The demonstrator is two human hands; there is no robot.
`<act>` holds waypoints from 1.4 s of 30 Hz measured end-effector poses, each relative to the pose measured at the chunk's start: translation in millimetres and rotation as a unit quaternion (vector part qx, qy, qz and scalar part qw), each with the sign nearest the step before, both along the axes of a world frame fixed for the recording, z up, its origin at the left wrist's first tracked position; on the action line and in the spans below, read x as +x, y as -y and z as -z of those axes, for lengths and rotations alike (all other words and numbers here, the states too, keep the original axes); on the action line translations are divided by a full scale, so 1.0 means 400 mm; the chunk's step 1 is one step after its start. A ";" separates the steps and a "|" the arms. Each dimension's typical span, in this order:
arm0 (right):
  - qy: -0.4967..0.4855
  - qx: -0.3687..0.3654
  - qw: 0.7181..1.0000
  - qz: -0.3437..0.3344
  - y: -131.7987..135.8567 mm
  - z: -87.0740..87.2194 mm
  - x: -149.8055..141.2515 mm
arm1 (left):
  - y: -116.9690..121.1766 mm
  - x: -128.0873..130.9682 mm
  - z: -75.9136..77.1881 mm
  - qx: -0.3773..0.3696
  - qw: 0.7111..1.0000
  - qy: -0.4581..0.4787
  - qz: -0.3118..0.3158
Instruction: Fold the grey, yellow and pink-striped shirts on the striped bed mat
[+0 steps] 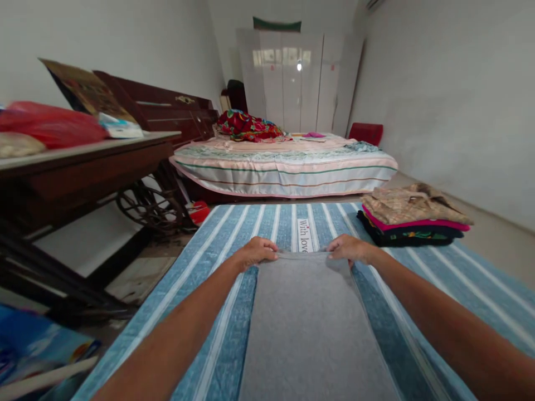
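Note:
A grey garment [313, 328], folded into a long strip, lies on the blue and white striped bedding [221, 267]. Its near end runs out of the bottom of the view. My left hand [257, 252] pinches the far left corner of the cloth between thumb and fingers. At the far right corner, my right hand [348, 248] grips the same edge. Between the two hands the edge is stretched fairly straight. Just beyond it, printed lettering shows on the bedding. What kind of garment it is cannot be made out.
Folded clothes [413, 214] are stacked on the bedding at right. A second bed [284, 170] with a red floral bundle [246, 127] stands beyond, before a white wardrobe [292, 83]. At left is a treadle sewing table [142, 142] bearing a red plastic bag [50, 123].

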State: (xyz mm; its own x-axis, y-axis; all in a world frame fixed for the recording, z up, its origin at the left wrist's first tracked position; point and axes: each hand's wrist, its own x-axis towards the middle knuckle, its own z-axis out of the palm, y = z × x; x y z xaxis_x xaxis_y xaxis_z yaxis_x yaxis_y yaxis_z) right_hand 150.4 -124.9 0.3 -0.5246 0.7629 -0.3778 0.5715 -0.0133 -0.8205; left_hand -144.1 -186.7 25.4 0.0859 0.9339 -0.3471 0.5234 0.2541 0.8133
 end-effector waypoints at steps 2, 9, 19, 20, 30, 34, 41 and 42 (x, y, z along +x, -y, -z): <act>-0.021 -0.005 1.000 0.014 -0.005 0.029 0.017 | 0.010 -0.019 0.023 -0.006 0.999 0.029 -0.024; -0.056 0.013 0.998 0.032 -0.008 0.017 0.036 | 0.028 -0.033 0.015 0.015 0.992 0.093 -0.078; -0.039 0.030 0.995 0.083 -0.021 0.027 0.021 | 0.005 -0.011 0.042 0.048 0.988 0.082 -0.122; -0.038 0.031 0.995 0.085 -0.020 0.029 0.022 | 0.007 -0.010 0.042 0.049 0.988 0.081 -0.124; 0.027 0.045 0.994 0.093 -0.031 0.020 0.006 | -0.007 0.004 0.025 0.041 0.991 0.031 -0.128; 0.059 0.060 0.991 0.102 -0.037 0.017 -0.007 | -0.014 0.009 0.022 0.056 0.992 -0.005 -0.116; 0.095 0.064 0.990 0.088 -0.051 0.013 -0.016 | -0.029 0.007 0.021 0.076 0.989 -0.082 -0.092; 0.096 0.063 0.990 0.085 -0.052 0.014 -0.016 | -0.031 0.006 0.021 0.074 0.989 -0.091 -0.089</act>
